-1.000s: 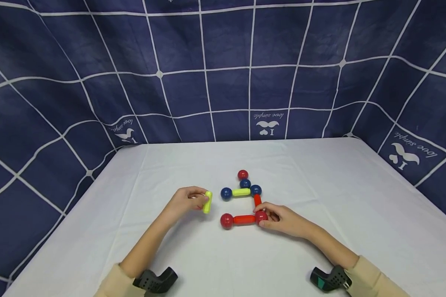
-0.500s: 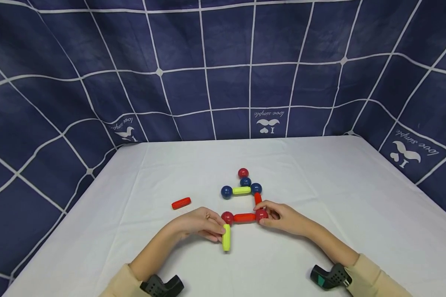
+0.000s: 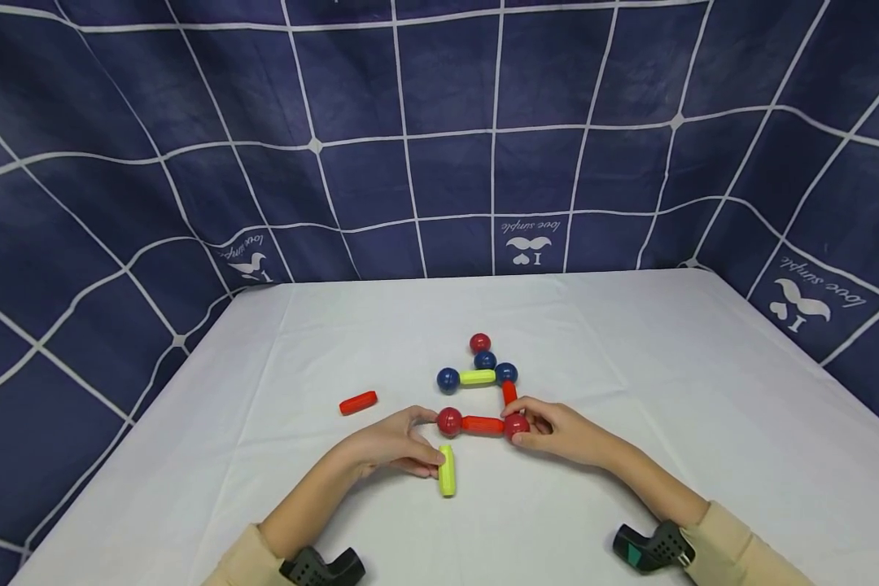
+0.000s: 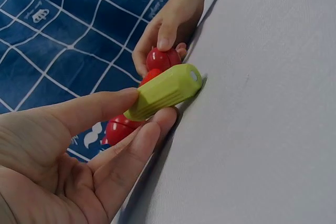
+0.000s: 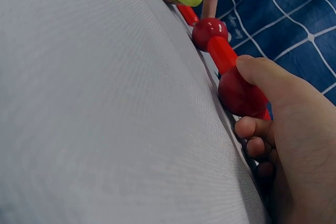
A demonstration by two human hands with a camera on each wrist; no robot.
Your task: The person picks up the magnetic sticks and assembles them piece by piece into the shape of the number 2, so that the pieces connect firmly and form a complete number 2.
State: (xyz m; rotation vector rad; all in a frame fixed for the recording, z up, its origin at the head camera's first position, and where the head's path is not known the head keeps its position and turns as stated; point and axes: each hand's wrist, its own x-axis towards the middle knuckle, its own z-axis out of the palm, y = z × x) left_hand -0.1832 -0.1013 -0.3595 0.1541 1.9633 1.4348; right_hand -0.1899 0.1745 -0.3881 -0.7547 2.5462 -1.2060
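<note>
My left hand (image 3: 395, 443) pinches a yellow-green magnetic rod (image 3: 447, 470) in front of the built shape. Its rod end, with a small metal disc, faces out in the left wrist view. One left finger reaches to the side of a red ball (image 3: 450, 422). A red rod (image 3: 482, 425) joins that ball to a second red ball (image 5: 242, 93), which my right hand (image 3: 557, 431) grips between thumb and fingers. From there another red rod (image 3: 509, 392) runs back to a blue ball (image 3: 506, 373), partly covered by the right fingers.
A yellow-green rod (image 3: 477, 377) links the blue ball to another blue ball (image 3: 448, 380) at its left. Behind them sit a blue ball (image 3: 485, 360) and a red ball (image 3: 480, 343). A loose red rod (image 3: 357, 403) lies left on the white cloth (image 3: 601, 325).
My left hand has carried the yellow-green rod right and nearer, uncovering the loose red rod. The left red ball has shifted slightly back. My right hand keeps its hold.
</note>
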